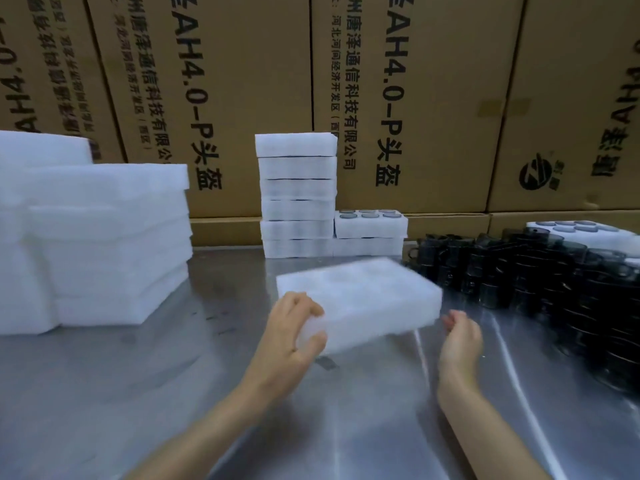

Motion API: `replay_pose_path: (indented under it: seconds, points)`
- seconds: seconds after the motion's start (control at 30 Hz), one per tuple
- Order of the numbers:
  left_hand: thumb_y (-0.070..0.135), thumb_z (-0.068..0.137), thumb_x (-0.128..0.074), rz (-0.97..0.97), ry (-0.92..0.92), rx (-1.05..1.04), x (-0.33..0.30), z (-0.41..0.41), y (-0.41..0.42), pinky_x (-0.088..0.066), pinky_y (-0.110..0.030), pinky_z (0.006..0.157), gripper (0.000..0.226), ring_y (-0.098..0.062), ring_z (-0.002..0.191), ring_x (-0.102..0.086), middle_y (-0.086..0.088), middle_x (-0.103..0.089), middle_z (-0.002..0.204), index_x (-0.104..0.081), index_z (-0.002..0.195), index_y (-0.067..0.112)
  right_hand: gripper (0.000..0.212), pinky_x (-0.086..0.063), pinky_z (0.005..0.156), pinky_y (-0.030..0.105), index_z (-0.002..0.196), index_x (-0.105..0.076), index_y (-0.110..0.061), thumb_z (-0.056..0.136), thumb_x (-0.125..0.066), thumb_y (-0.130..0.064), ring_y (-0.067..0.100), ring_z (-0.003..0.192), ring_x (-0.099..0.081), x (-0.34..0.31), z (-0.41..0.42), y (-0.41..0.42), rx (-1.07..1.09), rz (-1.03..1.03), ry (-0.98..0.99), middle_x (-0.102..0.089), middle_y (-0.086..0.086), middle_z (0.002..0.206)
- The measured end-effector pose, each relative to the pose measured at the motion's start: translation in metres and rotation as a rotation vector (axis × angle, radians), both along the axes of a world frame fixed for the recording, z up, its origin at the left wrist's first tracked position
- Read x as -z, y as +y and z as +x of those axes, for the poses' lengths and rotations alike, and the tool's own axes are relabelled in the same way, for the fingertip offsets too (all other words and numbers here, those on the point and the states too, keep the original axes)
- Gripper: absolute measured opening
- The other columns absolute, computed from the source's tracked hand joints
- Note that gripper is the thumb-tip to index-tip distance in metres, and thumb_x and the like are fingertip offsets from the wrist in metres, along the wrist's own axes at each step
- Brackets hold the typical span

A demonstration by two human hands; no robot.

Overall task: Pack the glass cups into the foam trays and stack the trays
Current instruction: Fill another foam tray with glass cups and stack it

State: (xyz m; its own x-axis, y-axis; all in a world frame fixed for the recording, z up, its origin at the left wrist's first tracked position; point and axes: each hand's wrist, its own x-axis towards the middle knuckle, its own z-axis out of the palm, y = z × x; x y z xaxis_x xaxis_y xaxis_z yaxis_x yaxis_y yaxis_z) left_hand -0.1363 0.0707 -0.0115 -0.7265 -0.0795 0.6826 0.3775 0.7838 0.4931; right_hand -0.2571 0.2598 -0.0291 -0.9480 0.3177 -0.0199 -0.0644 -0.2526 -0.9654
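A white foam tray (367,299) with empty round pockets hangs tilted and blurred just above the steel table (138,382). My left hand (294,336) grips its near left corner, fingers curled over the edge. My right hand (460,336) is open by the tray's near right corner, fingers relaxed; contact is unclear. Dark glass cups (540,271) stand in rows at the right. A tall stack of packed trays (298,195) rises at the back, with a lower stack (370,232) beside it showing cups in its top tray.
Piles of empty foam trays (104,244) fill the left side of the table. Another tray with cups (581,232) sits behind the glass rows at far right. Large cardboard boxes (450,98) form a wall along the back.
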Motion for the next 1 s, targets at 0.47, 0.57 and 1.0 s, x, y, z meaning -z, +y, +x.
replay_pose_path:
  seconds: [0.47, 0.57, 1.0]
  points:
    - [0.035, 0.069, -0.047, 0.068, -0.057, 0.093, 0.025, 0.015, 0.005, -0.036, -0.021, 0.082, 0.011, -0.015, 0.093, -0.050, 0.002, -0.053, 0.090, -0.050, 0.069, 0.024, 0.023, -0.046, 0.093, 0.035, 0.106, -0.062, -0.009, 0.094, -0.047, -0.022, 0.023, 0.106, -0.059, -0.002, -0.018, 0.046, -0.414, -0.225, -0.198, -0.063, 0.009, 0.115]
    - [0.039, 0.078, -0.049, 0.271, -0.006, 0.050, 0.024, 0.012, -0.005, -0.034, -0.019, 0.093, 0.027, -0.009, 0.107, -0.052, 0.004, -0.058, 0.107, -0.064, 0.083, 0.016, 0.030, -0.040, 0.101, 0.037, 0.115, -0.058, -0.009, 0.095, -0.045, -0.026, 0.025, 0.114, -0.054, 0.000, -0.025, 0.057, -0.510, -0.239, -0.214, -0.059, 0.012, 0.125]
    - [0.038, 0.101, -0.028, 1.263, -0.350, 0.312, 0.037, -0.036, 0.010, -0.051, -0.020, 0.055, 0.062, -0.012, 0.062, -0.066, 0.001, -0.068, 0.067, -0.073, 0.063, 0.019, 0.026, -0.052, 0.077, 0.040, 0.101, -0.067, -0.011, 0.089, -0.061, -0.032, 0.029, 0.081, -0.067, 0.008, -0.034, 0.055, -0.694, -0.064, -0.167, -0.071, 0.011, 0.090]
